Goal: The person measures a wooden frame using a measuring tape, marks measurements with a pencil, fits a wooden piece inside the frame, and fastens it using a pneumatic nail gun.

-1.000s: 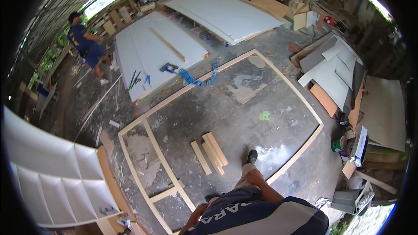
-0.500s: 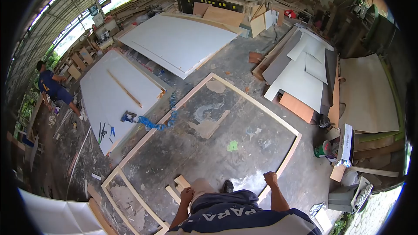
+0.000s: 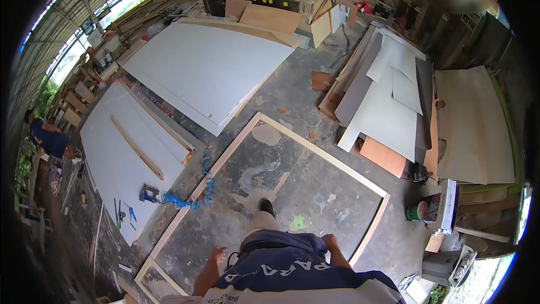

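Observation:
My left hand (image 3: 217,255) hangs beside my left hip, fingers partly apart and nothing visible in it. At my right hip, my right hand (image 3: 331,242) is loosely closed, also with nothing visible in it. Around me on the concrete floor lies a large wooden frame (image 3: 326,155) of pale strips. My shod foot (image 3: 267,207) is inside it. Both hands are above the frame and apart from it. Left of the frame, a blue air nailer (image 3: 149,193) with a coiled blue hose (image 3: 188,201) rests on a white panel (image 3: 121,160).
Pliers (image 3: 132,214) and a long wooden strip (image 3: 136,149) lie on the left panel. Another white panel (image 3: 211,73) is ahead. Stacked sheets (image 3: 382,112) and a green can (image 3: 416,211) stand to the right. Another person (image 3: 49,138) bends at far left.
I have stepped forward inside the frame, and one foot now shows further ahead. Both hands have swung to new places. My view has shifted, and the wooden blocks by my feet no longer show.

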`<act>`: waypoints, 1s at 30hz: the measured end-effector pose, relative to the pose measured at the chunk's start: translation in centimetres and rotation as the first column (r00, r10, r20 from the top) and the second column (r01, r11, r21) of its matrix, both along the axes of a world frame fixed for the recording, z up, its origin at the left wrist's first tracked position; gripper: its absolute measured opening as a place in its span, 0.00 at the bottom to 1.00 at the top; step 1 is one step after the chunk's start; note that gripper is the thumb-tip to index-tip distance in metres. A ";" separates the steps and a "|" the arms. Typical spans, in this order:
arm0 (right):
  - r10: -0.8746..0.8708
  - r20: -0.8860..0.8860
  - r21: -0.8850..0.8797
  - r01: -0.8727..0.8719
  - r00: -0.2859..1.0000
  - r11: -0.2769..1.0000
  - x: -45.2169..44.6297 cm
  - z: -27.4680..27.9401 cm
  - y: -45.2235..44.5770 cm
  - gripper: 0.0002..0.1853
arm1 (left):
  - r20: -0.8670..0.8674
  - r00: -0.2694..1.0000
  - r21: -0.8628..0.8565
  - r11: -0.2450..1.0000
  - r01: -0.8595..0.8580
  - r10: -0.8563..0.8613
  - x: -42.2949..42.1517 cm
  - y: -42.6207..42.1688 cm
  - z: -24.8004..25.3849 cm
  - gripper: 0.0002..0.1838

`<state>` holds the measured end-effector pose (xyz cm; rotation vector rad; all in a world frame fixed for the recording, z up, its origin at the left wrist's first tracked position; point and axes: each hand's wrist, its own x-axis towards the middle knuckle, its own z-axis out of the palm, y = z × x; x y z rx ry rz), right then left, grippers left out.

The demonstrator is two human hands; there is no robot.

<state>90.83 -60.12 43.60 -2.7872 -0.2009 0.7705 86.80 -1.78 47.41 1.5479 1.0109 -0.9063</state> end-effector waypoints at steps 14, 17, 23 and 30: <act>-0.511 -0.161 0.785 0.424 0.844 0.452 34.2 6.6 5.3 0.30 | 0.659 0.729 -0.062 0.953 0.298 -0.185 60.4 -12.5 4.5 0.16; -0.345 -0.161 0.903 0.279 0.925 0.327 47.1 6.4 3.9 0.35 | 0.503 0.465 0.332 0.660 0.675 -0.728 67.0 -18.0 3.6 0.23; 0.199 -0.279 0.226 -0.137 0.939 0.964 68.8 10.9 1.5 0.39 | 0.325 0.618 0.159 0.686 0.710 -0.716 80.1 -19.9 7.1 0.27; -0.275 -0.380 0.143 0.350 0.883 0.926 79.1 11.0 -1.8 0.38 | 0.384 0.854 0.302 0.922 0.243 -0.351 92.2 -11.2 5.5 0.20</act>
